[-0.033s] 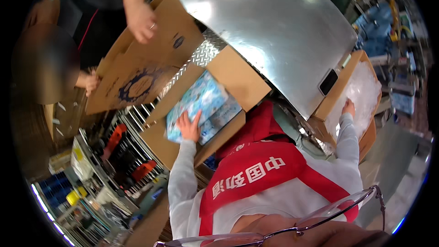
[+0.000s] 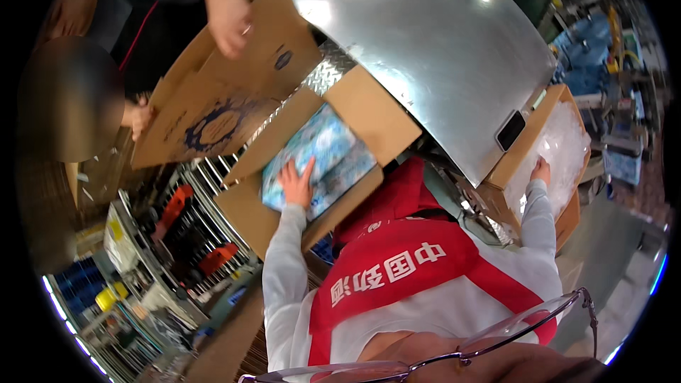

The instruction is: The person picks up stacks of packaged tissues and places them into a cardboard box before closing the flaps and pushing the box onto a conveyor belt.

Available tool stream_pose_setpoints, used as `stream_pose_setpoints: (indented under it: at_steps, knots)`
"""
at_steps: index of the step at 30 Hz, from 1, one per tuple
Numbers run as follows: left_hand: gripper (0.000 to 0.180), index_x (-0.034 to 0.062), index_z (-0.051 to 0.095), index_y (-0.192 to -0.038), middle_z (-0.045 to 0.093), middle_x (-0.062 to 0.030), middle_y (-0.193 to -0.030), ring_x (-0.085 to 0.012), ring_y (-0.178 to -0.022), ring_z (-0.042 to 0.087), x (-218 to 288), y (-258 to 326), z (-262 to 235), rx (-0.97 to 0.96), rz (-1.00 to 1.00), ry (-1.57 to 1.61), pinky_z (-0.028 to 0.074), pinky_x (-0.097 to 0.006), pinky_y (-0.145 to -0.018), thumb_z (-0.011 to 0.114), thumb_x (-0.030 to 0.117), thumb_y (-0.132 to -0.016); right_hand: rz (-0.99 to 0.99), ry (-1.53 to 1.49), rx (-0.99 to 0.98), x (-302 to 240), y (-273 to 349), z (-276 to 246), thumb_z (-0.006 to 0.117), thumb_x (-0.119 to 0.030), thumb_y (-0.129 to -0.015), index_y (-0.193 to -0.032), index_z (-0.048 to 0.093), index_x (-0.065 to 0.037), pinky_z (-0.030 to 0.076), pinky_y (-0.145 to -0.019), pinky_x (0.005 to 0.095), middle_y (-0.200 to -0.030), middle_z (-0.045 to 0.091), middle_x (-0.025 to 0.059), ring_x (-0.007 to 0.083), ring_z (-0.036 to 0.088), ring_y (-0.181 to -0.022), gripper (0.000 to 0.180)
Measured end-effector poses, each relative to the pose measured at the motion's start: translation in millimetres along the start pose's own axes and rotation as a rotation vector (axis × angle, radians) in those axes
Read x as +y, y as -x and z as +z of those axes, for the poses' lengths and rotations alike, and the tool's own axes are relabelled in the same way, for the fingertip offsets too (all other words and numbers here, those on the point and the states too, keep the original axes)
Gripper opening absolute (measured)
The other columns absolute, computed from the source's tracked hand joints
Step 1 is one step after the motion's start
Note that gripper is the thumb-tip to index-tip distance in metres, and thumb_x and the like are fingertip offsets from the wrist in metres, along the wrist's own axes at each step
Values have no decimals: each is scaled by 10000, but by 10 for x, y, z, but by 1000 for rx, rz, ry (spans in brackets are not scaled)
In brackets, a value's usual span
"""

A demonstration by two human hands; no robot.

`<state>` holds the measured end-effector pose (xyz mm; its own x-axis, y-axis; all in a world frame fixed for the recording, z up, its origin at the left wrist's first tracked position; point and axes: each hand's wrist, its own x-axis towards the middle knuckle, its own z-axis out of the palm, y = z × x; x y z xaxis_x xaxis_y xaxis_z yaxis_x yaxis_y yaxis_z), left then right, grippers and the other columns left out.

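Note:
My left hand (image 2: 295, 184) rests with fingers spread on blue-and-white patterned packs (image 2: 326, 138). They lie inside a brown carton (image 2: 372, 117) whose flaps stand out. Over at the right, my right hand (image 2: 540, 171) reaches into a second carton (image 2: 523, 147) filled with clear plastic bags (image 2: 560, 142). Its fingers are pinched together at the plastic; how much they hold is partly hidden.
A shiny metal table (image 2: 440, 57) spans the far side, with a phone (image 2: 511, 130) near its right edge. At the far left a co-worker's hands (image 2: 230, 25) are at a large printed carton (image 2: 234, 110). A roller conveyor (image 2: 213, 202) runs below that carton.
My left hand has shifted slightly on the packs, its fingers still spread. The co-worker's upper hand is a little farther right. My right hand stays at the plastic bags.

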<state>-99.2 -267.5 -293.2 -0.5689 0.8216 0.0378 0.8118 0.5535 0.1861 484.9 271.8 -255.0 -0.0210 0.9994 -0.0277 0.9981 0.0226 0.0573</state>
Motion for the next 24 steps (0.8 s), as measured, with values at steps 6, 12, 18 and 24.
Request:
stream_pose_setpoints:
  at_steps: [6,12,18,24]
  knots:
    - [1043,206,227,-1584,114,-162,-1654,-423,-1509,118,-266,-386,573,-102,-50,-277,139,-639,-1176,765,105,-697,-53,-112,219,-5,-102,-622,531,-364,-1010,-1230,683,-108,565,-733,417,-942,737,162,331,709,-802,370]
    - [1288,238,90,-1608,-48,-111,-1676,-367,-1536,-55,-360,-626,989,-671,-185,112,102,-636,-1186,858,502,-608,176,-953,70,-384,135,-981,482,-412,-1020,-1211,643,-65,515,-489,290,-792,710,115,162,632,-547,428]
    - [1131,223,199,-1590,36,-145,-1668,-371,-1531,28,-421,-799,1288,-748,-201,154,173,-632,-1174,783,584,-691,-176,-1156,-767,-3099,1218,-993,496,-347,-1017,-1202,612,-69,578,-601,341,-852,716,146,244,701,-680,353]
    - [650,118,548,-1412,460,-214,-1487,-397,-1377,415,-735,40,1122,-357,-378,500,307,-470,-1167,735,346,-833,-320,-1068,-1800,-4771,2116,-617,497,-395,-1042,-1560,262,-129,559,-923,434,-1393,527,208,325,608,-1181,628]
